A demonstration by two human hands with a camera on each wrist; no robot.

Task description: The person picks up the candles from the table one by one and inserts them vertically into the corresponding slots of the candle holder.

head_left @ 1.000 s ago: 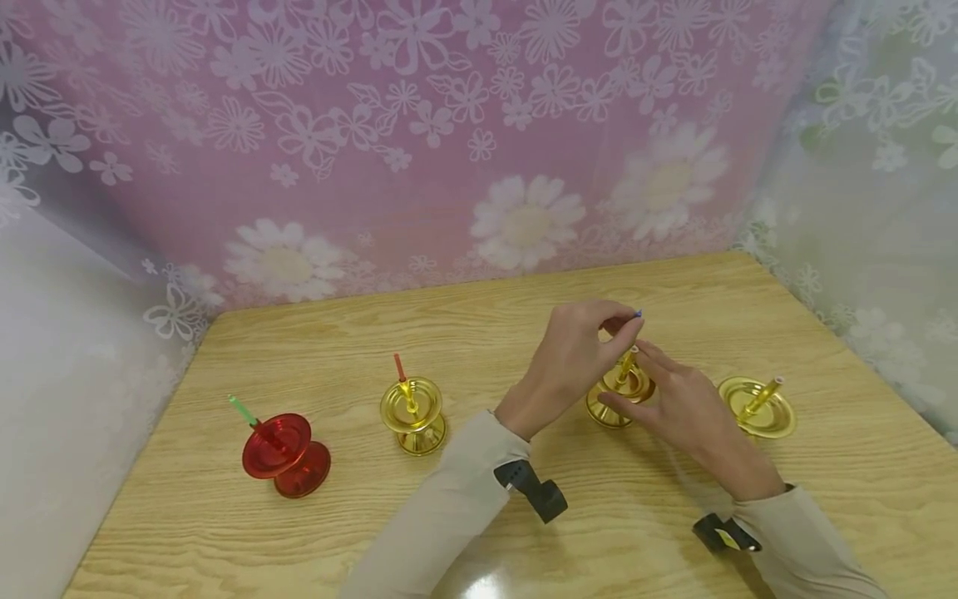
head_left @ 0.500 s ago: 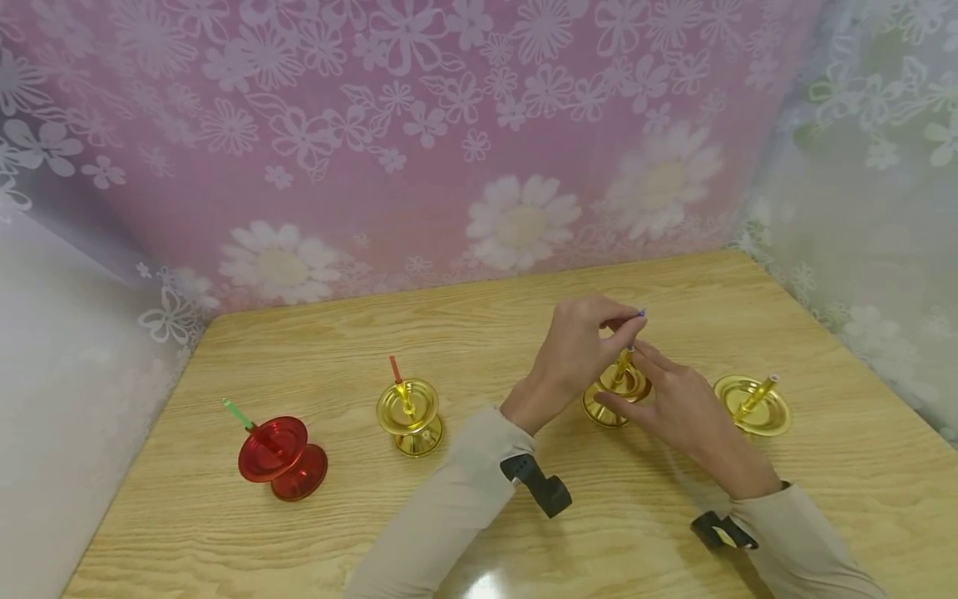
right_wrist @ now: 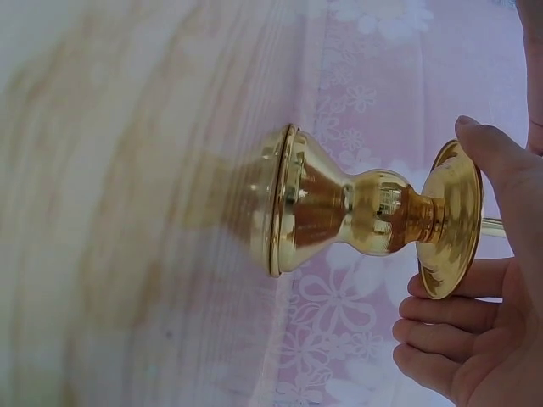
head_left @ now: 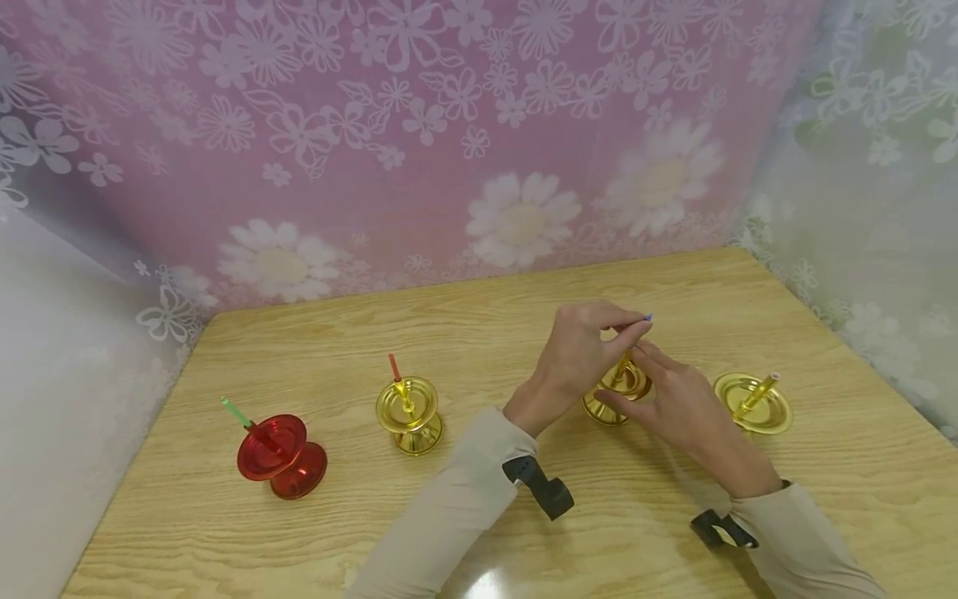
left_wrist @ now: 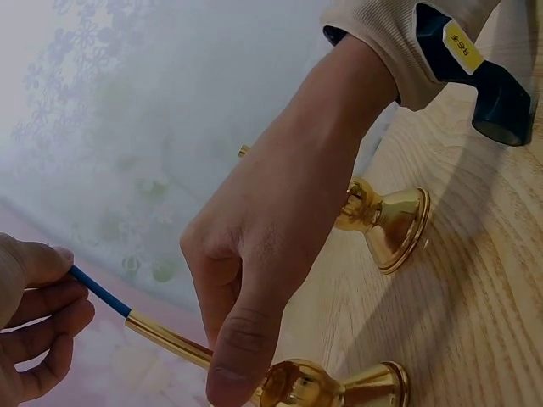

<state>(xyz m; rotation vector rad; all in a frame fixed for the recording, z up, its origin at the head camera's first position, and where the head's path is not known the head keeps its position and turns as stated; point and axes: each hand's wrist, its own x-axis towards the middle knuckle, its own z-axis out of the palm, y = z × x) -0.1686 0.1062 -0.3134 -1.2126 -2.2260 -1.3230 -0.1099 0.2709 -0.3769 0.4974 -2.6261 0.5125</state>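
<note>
My left hand (head_left: 572, 349) pinches a thin blue candle (left_wrist: 102, 288) between thumb and fingertips. The candle's lower end meets the top of the upright gold tube (left_wrist: 165, 341) of a gold candlestick (right_wrist: 382, 212). How deep it sits in the tube cannot be seen. Thumb and fingers of my right hand (head_left: 681, 408) hold that candlestick at its dish, as the right wrist view shows. The candlestick's foot rests on the table. Seen from the head, both hands cover much of its upper part.
Right of my hands stands another gold candlestick (head_left: 756, 408) with a bare tube. On the left are a gold candlestick (head_left: 419, 437) bearing a red candle (head_left: 394, 367) and a red candlestick (head_left: 299, 474) bearing a green candle (head_left: 235, 412). A flowered cloth (head_left: 419, 208) hangs behind the wooden table (head_left: 299, 349).
My left hand has shifted slightly right with the blue candle, lowering over the tube. A sliver of blue at the tube's mouth half a second ago is now hidden. The right hand keeps its place.
</note>
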